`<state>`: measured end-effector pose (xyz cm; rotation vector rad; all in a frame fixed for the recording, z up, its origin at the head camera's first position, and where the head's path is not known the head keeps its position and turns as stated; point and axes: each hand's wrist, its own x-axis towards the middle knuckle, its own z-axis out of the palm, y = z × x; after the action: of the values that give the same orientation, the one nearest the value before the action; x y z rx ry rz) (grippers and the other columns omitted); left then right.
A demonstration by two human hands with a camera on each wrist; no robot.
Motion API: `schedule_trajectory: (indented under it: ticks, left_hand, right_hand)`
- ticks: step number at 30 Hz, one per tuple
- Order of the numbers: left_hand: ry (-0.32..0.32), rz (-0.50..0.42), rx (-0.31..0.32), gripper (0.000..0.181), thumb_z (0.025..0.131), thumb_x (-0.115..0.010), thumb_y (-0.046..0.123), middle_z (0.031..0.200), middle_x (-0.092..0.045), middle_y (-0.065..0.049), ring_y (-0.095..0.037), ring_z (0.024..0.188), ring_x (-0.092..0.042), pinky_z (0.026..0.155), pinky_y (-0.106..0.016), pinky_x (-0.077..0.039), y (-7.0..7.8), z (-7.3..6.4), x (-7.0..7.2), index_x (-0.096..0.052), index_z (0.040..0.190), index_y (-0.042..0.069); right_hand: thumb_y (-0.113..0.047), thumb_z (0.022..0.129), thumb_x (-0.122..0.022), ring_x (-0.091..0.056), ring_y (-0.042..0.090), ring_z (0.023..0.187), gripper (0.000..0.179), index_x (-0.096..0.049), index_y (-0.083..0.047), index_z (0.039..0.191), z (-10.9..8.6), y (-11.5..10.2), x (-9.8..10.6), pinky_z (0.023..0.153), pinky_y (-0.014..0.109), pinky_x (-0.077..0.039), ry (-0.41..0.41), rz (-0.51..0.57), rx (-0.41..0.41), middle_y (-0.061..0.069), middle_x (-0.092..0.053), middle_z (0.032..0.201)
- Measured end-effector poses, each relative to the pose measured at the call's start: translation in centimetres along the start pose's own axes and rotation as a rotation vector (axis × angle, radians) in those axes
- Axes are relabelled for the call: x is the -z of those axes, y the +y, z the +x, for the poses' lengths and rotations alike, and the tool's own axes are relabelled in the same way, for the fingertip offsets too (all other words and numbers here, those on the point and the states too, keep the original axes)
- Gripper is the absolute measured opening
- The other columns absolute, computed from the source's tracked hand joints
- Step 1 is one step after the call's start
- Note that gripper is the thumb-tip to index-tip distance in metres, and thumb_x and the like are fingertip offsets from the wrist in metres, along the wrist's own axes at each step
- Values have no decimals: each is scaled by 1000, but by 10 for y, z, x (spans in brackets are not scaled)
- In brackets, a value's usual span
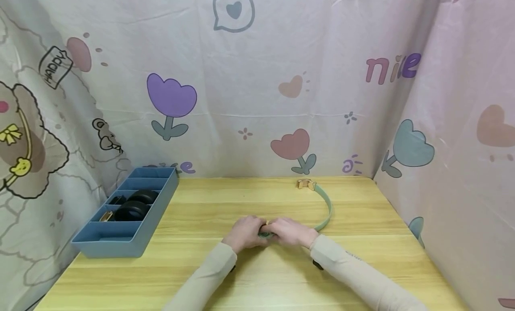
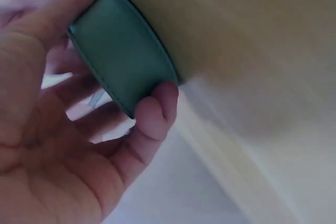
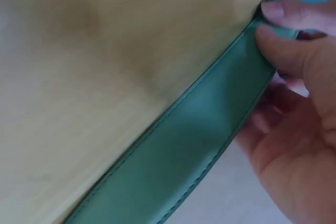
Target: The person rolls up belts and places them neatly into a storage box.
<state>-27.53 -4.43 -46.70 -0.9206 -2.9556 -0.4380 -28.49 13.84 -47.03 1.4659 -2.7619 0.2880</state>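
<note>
A green belt point(image 1: 329, 208) with stitched edges lies on the table, its free length curving right and back to a gold buckle point(image 1: 306, 184). Its near part is bent into a small coil between both hands. My left hand point(image 1: 244, 233) grips this coil; the left wrist view has the thumb on one side of the green strap point(image 2: 123, 51) and curled fingertips at its edge. From the right, my right hand point(image 1: 290, 232) pinches the strap point(image 3: 184, 135) by the coil, thumb on its face. The hands meet there and hide most of the coil in the head view.
At the left of the wooden table point(image 1: 225, 194) stands a blue divided box point(image 1: 158, 221). Two of its compartments hold coiled black belts point(image 1: 132, 210), one with a gold buckle point(image 1: 106, 216). Printed curtains point(image 1: 241, 78) hang behind and on both sides.
</note>
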Motion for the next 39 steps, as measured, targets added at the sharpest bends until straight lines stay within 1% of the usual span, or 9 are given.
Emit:
schedule_trajectory:
  ticks: [4, 7, 11, 14, 19, 22, 29, 35, 39]
  left_hand:
    - [-57, -54, -64, 27, 75, -82, 27, 80, -56, 13, -5, 70, -48, 65, -22, -41, -7, 2, -1, -59, 88, 25]
    - [-71, -72, -75, 29, 76, -83, 29, 85, -58, 13, -6, 74, -50, 68, -23, -42, -8, 1, 0, -60, 92, 24]
    - [-43, -54, -8, 40, 73, -84, 46, 84, -58, 8, -8, 72, -51, 66, -25, -44, -3, -2, 0, -60, 92, 19]
    - [-20, -18, 29, 41, 74, -82, 49, 81, -56, 6, -9, 69, -49, 63, -24, -43, 1, -2, -3, -60, 89, 18]
    - [-69, -45, -52, 30, 73, -85, 31, 82, -58, 14, -5, 72, -50, 67, -23, -42, -2, 2, -3, -59, 88, 26]
    - [-92, -58, -86, 33, 72, -87, 30, 87, -59, 15, -4, 76, -51, 71, -24, -43, -3, 3, -1, -60, 92, 27]
    - [-65, -1, 17, 42, 71, -84, 47, 81, -54, 7, -9, 70, -48, 64, -26, -41, 6, 0, 2, -59, 89, 19]
    - [-110, -68, -67, 36, 67, -88, 18, 86, -61, 13, -6, 76, -51, 70, -25, -42, 0, 4, 6, -64, 93, 24]
    - [-101, -58, -68, 36, 71, -88, 28, 86, -60, 12, -7, 76, -52, 71, -25, -44, -1, 3, 6, -63, 96, 22]
  right_hand:
    - [-24, 95, -65, -64, 7, 95, 34, -61, -18, 128, -1, -1, 1, 84, 24, -51, -96, -3, -45, -3, -69, 114]
    - [-22, 95, -66, -63, 6, 93, 33, -61, -18, 127, 0, -4, 2, 84, 24, -51, -118, 1, -63, -3, -69, 111]
    - [-15, 92, -67, -59, 2, 81, 22, -65, -19, 113, 0, -7, 3, 75, 21, -50, -87, 5, -66, -6, -70, 96]
    - [-9, 89, -68, -55, 1, 77, 21, -65, -20, 107, 0, -6, 4, 72, 20, -48, -89, 2, -59, -6, -68, 90]
    - [-13, 87, -72, -59, 1, 85, 30, -65, -19, 116, -4, 1, 6, 78, 18, -49, -130, 54, -63, -7, -69, 102]
    - [-16, 86, -75, -59, -2, 84, 30, -66, -19, 115, -4, 5, 4, 77, 17, -49, -105, 73, -55, -8, -70, 101]
    - [-20, 84, -76, -54, -2, 71, 20, -66, -22, 102, -2, 4, 0, 68, 16, -47, -38, -5, -30, -13, -66, 85]
    - [-18, 83, -77, -58, -1, 75, 27, -68, -17, 108, -6, 1, 6, 69, 16, -47, -39, 64, -40, -9, -70, 92]
    - [-22, 84, -77, -58, 0, 73, 22, -68, -19, 104, -5, 0, 8, 68, 17, -47, -16, 30, -32, -10, -69, 89]
